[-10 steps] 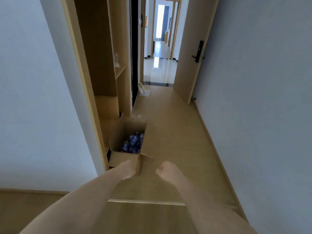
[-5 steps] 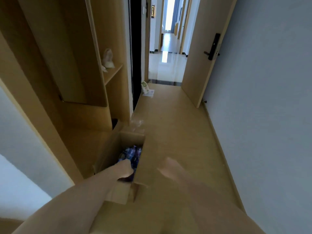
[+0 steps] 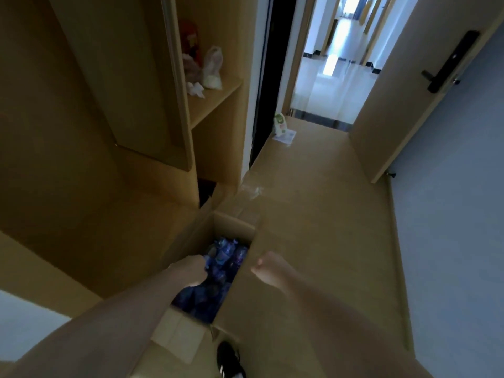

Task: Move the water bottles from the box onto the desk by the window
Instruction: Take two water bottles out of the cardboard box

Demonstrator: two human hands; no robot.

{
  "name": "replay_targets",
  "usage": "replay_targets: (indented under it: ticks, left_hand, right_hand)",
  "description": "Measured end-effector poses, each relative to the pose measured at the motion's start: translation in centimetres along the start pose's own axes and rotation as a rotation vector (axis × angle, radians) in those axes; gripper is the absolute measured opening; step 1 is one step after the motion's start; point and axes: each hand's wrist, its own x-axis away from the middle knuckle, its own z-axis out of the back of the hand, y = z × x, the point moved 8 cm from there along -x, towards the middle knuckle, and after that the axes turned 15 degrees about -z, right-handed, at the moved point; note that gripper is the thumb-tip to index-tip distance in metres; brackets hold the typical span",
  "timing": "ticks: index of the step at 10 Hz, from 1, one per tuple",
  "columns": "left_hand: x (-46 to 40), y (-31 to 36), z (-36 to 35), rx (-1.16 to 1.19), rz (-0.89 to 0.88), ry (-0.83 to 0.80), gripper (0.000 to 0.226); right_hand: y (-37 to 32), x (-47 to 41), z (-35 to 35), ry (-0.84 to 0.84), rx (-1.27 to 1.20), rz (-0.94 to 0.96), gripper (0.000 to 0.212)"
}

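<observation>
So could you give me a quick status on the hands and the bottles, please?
Left hand down in the box, grip unclear. Right hand empty above the flap. Water bottles all inside. No obstruction.

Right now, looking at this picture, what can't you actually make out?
- Water bottles: in the head view, a dim blue jumble in the box; no count possible, and the left hand covers some.
- Left hand: whether it grips a bottle is unclear.
- Right hand: blurred.
- Shoe: cut off by the bottom edge.
- Desk and window: not in view.
</observation>
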Motion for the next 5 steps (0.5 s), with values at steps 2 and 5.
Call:
replay_targets:
  ticks: [2,5]
  left_hand:
    - [8.7,5.7,10.3,0.195,0.152,-0.093,0.040]
    - [5.8,-0.7,9.5,0.412,0.344,-0.120,0.044]
  right_hand:
    - [-5.3,-8.9,-0.6,-0.110,0.102,0.014,0.037]
    - [-11.4,-16.2,-8.6,-0.365,0.308,0.082,0.038]
